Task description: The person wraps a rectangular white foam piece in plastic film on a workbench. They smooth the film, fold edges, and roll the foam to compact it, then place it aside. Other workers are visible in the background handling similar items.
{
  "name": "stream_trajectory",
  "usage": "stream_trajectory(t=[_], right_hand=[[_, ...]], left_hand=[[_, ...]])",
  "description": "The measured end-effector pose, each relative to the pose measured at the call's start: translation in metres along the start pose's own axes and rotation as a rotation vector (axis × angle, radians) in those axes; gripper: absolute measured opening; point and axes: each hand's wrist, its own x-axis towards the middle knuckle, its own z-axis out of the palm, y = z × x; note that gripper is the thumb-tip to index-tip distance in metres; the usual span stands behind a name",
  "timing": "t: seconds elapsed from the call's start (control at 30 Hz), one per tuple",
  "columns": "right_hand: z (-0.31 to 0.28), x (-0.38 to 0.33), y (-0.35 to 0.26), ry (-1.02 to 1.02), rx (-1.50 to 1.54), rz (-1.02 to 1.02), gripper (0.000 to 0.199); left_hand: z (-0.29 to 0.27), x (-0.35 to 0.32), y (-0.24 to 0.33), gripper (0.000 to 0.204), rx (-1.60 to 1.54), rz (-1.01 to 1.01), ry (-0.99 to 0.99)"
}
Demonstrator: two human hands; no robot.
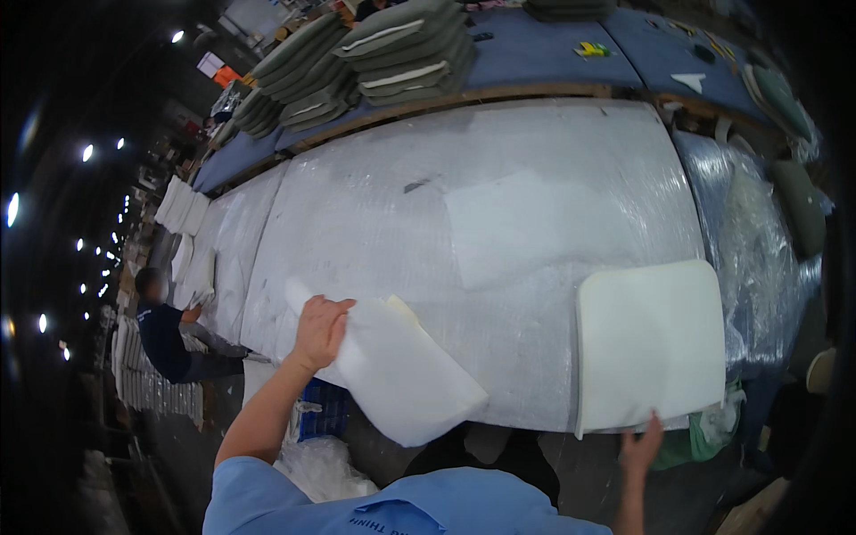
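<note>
My left hand (323, 332) is closed on the upper left edge of a white padding sheet (401, 374). The sheet slants down over the table's front edge, and a small pale yellow piece (403, 310) shows at its upper edge. To the right, a cream-white foam cushion pad (651, 339) with rounded far corners lies flat on the table. My right hand (640, 446) is at this pad's front edge, thumb and fingers apart, with a fingertip seeming to touch the edge. Beneath both lies a table covered in clear plastic film (374, 223).
Stacks of grey-green cushions (406, 53) stand on a blue-topped bench (544, 53) behind the table, near a yellow-green tool (592, 50). A co-worker (165, 334) handles white pads at the far left. A blue crate (323, 410) and crumpled plastic (321, 468) sit below the front edge.
</note>
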Motion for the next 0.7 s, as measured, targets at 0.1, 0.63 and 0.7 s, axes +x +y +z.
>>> stream_trajectory(t=[0.1,0.63,0.7], right_hand=[[0.04,-0.03,-0.123,-0.368,0.308,-0.203,0.104],[0.152,-0.099,-0.344,-0.214,0.223,-0.451,0.043],[0.153,-0.101,-0.346,-0.243,0.268,-0.369,0.044]], left_hand=[[0.005,-0.005,-0.01,0.028,-0.028,-0.015,0.031],[0.058,-0.052,-0.232,0.058,-1.202,-0.79,0.395],[0.099,-0.054,-0.241,0.063,-1.456,-0.909,0.136]])
